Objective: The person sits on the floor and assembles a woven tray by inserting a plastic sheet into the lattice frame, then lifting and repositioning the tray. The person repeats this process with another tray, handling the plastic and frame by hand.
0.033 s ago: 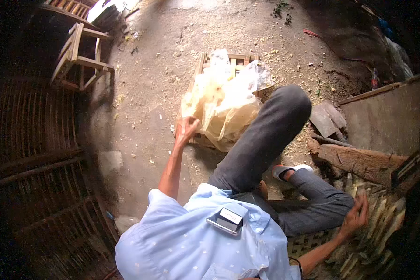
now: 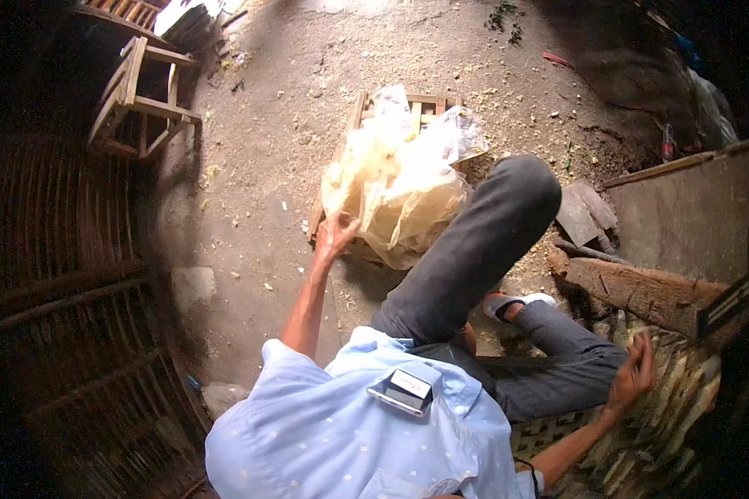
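Note:
A crumpled pale yellow, translucent plastic bag lies over a low slatted wooden crate on the ground before me. My left hand is at the near left corner of the crate, its fingers curled against the edge of the plastic. What lies under the plastic cannot be made out. Off to the right, past my bent knee, my right hand is raised above a heap of pale yellowish strips. Its fingers point up, loosely bent and apart, with nothing visible in them.
Beneath my leg is a woven lattice surface. A log, flat slabs and a board stand at the right. At the far left is a wooden stool frame, with a slatted wall nearer. Crumbs litter the earthen floor.
My left hand has shifted very slightly toward me along the plastic's edge. My right hand has risen a little above the strips. The crate and bag look the same.

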`<state>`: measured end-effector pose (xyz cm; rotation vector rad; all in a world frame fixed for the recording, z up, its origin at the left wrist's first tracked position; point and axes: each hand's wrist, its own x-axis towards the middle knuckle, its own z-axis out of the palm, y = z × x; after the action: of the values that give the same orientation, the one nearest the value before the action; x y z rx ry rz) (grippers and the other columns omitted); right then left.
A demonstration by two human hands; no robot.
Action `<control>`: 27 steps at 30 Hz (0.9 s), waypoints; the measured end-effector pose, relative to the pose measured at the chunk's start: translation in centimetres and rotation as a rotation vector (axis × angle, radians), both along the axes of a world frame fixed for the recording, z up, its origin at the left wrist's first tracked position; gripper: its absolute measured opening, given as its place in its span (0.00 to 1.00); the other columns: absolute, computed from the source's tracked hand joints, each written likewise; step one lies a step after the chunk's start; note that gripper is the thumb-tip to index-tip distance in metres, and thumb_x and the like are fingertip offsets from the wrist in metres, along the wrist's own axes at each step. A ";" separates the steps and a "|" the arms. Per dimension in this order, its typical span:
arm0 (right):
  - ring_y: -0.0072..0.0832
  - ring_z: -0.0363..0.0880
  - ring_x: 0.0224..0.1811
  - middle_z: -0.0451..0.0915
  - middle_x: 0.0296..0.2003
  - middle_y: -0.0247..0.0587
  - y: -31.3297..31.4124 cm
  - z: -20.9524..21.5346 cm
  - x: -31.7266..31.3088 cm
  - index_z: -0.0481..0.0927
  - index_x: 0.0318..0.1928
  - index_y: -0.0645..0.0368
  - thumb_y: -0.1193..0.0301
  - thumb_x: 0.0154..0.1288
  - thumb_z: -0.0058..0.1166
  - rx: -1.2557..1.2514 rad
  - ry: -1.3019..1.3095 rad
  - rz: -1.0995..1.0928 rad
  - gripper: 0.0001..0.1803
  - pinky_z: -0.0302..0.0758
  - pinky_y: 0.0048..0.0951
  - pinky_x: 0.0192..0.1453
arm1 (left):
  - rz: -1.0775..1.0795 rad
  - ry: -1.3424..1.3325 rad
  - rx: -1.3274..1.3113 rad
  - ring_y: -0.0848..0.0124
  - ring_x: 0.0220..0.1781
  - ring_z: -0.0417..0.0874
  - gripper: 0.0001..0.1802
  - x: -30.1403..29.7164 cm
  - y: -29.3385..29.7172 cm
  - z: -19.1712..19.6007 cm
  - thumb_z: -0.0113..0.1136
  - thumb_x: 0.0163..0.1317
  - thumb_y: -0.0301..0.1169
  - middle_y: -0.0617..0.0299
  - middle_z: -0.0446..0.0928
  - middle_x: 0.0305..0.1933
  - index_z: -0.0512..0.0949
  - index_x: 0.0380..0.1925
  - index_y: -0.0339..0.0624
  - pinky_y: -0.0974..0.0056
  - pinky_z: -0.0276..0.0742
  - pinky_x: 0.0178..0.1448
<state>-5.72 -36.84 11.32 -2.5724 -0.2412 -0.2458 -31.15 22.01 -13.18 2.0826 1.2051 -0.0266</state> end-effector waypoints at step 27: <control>0.48 0.74 0.68 0.73 0.67 0.57 21.2 3.4 11.2 0.69 0.71 0.62 0.65 0.71 0.62 0.174 0.217 0.604 0.32 0.73 0.45 0.70 | -0.764 -0.815 -0.075 0.72 0.33 0.84 0.14 29.5 -5.3 24.2 0.60 0.74 0.39 0.57 0.87 0.42 0.75 0.43 0.38 0.64 0.79 0.35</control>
<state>5.50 -15.63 14.76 -2.2092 -0.8483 0.2246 -1.68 16.76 11.00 2.0339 -0.0872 0.3772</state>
